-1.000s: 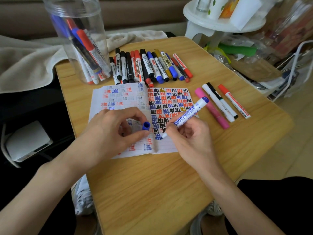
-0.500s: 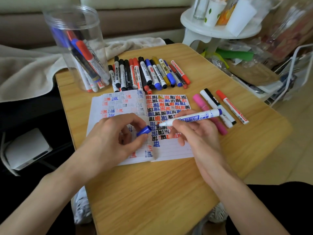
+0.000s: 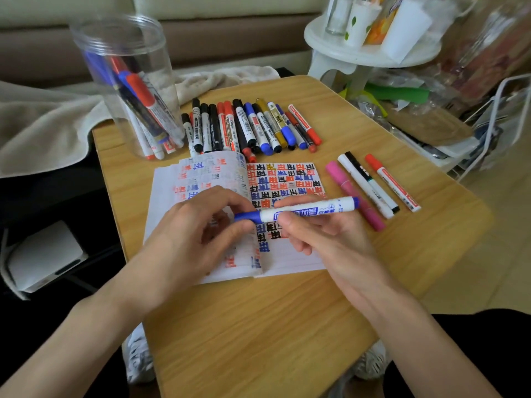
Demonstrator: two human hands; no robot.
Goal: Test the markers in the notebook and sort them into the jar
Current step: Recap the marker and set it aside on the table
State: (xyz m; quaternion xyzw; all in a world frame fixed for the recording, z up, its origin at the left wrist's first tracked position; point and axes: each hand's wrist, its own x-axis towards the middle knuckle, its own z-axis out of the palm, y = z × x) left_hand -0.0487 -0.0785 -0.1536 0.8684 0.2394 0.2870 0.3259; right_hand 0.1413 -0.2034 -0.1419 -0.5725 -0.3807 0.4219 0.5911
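My right fingers (image 3: 290, 225) grip the blue marker (image 3: 304, 212) level over the notebook (image 3: 287, 265); my left fingers (image 3: 230, 196) pinch its cap (image 3: 247, 216) at the tip. Push straight along the barrel till it seats, I reckon. The jar (image 3: 135, 67) stands near the surface's (image 3: 273, 326) far left edge, loose markers (image 3: 253, 130) beside it, so approach from above

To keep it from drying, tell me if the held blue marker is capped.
Capped: the blue cap sits on the blue marker, pinched by the left hand; the right hand grips the marker. Fully seated: cannot tell.
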